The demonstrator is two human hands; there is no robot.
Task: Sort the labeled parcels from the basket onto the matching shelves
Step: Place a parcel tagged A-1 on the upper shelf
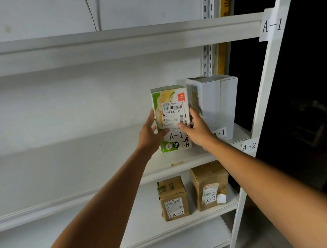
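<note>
Both busy | my left hand [151, 133] and right hand [197, 131] clasp green A-1 parcel [167, 97], upright | white A-1 box [217, 101] just beside it

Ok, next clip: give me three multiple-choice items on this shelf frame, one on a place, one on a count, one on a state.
1. Where is the green box relative to the white box?
A) just to its left
B) on top of it
C) one shelf below it

2. How many brown parcels are on the lower shelf?
A) one
B) two
C) four

3. The left hand and right hand: which grip the green box?
A) only the left
B) neither
C) both

Key:
1 A, it is beside the white box at the same shelf level, and both are marked A-1.
2 B, two cardboard boxes stand there, each marked A-2.
3 C, one hand is at each side, each with a thumb on the box's front.
</note>
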